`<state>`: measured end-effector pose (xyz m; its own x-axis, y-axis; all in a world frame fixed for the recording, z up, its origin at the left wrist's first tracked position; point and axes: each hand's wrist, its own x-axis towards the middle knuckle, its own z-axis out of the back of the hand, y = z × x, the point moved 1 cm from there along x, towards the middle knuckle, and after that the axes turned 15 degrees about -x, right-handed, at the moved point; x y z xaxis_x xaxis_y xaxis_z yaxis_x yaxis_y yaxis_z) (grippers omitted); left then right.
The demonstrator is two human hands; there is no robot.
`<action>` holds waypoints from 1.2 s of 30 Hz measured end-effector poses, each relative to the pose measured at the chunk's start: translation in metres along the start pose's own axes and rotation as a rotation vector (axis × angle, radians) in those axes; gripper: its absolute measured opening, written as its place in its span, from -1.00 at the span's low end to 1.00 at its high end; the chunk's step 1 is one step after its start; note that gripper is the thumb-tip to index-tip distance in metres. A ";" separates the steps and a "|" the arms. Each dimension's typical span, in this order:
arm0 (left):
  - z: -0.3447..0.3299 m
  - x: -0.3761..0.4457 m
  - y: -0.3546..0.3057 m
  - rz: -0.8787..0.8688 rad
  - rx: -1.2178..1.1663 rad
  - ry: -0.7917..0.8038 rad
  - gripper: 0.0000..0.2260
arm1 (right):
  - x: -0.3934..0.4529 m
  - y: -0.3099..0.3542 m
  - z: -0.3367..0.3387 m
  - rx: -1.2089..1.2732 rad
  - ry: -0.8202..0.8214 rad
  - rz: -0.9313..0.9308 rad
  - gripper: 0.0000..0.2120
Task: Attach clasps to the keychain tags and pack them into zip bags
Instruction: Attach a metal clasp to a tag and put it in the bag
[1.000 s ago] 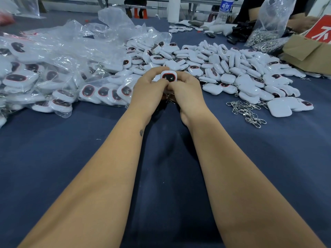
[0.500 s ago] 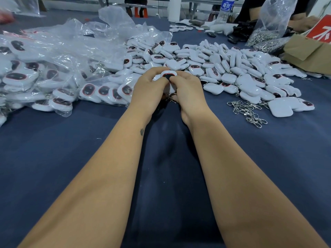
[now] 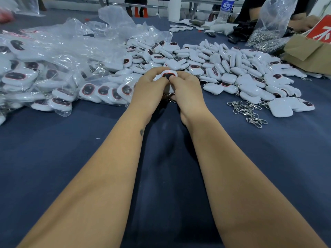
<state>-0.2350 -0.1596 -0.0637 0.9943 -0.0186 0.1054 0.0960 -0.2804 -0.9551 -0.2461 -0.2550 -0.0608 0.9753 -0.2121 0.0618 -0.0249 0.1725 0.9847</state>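
Both my hands meet at the middle of the blue table. My left hand [image 3: 150,88] and my right hand [image 3: 186,86] grip one white keychain tag [image 3: 168,74] with a dark red-rimmed face between them; a small red light glows on its top edge. My right thumb presses on the tag's dark face. A metal clasp [image 3: 170,99] hangs below the tag, mostly hidden between my palms. A big heap of loose white tags [image 3: 232,68] lies behind and to the right. Loose silver clasps [image 3: 250,113] lie on the cloth at the right.
Clear zip bags filled with tags [image 3: 44,72] pile up on the left. At the back right stand a clear bag of metal clasps [image 3: 268,33], a cardboard box [image 3: 308,52] and a water bottle [image 3: 226,9]. Another person's hand [image 3: 304,24] works at the far right.
My right thumb has slid onto the tag's dark face and a red light now shows on the tag. Both hands have stayed in the same place.
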 end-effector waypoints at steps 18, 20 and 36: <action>0.002 -0.003 -0.007 -0.035 0.049 -0.036 -0.77 | 0.000 0.003 0.002 0.022 0.063 0.024 -0.76; 0.002 -0.003 -0.006 -0.032 0.048 -0.041 -0.77 | 0.000 0.002 0.003 0.028 0.067 0.030 -0.76; 0.014 -0.003 -0.028 -0.175 -0.034 -0.106 -0.78 | -0.005 0.007 -0.004 0.001 0.016 0.137 -0.83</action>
<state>-0.2398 -0.1384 -0.0407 0.9620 0.1342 0.2377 0.2682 -0.3029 -0.9145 -0.2501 -0.2489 -0.0547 0.9661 -0.1711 0.1932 -0.1584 0.1978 0.9674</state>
